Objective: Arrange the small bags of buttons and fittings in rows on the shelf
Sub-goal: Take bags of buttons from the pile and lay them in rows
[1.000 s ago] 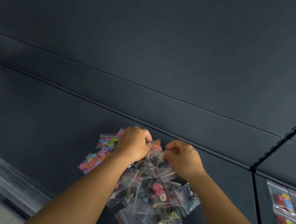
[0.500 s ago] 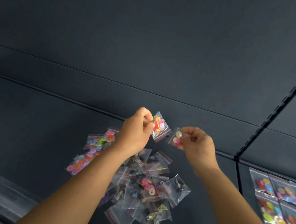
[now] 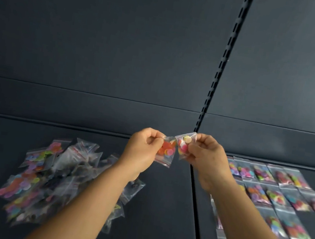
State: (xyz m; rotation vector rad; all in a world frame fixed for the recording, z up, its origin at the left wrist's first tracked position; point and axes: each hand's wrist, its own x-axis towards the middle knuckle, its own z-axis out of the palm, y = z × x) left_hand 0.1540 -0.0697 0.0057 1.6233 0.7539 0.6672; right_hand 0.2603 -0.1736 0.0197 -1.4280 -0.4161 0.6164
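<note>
**Two button bags held up above the shelf**

Dark grey shelving fills my view: a flat shelf (image 3: 158, 212) below, a plain back panel (image 3: 103, 38) above it, and a slotted upright (image 3: 222, 61) running down the back to the seam that splits the shelf into a left and a right section.

My left hand (image 3: 140, 152) is raised above the shelf near that seam, fingers curled, pinching a small clear bag of orange and red buttons (image 3: 166, 151) by its left edge; the bag hangs with its red zip strip at the bottom. My right hand (image 3: 206, 158) is level with it, fingers curled too, pinching a second small bag of pink and yellow buttons (image 3: 184, 145) between thumb and fingertips. The two bags sit just beside each other, their edges touching or nearly so; I cannot tell which.

On the left section, below my left forearm, lies a loose pile of bags (image 3: 60, 178), some with bright buttons, others with darker fittings, overlapping at all angles. On the right section, partly hidden by my right forearm, rows of bags (image 3: 277, 192) of coloured buttons lie flat, side by side, running from the back of the shelf toward me.
</note>
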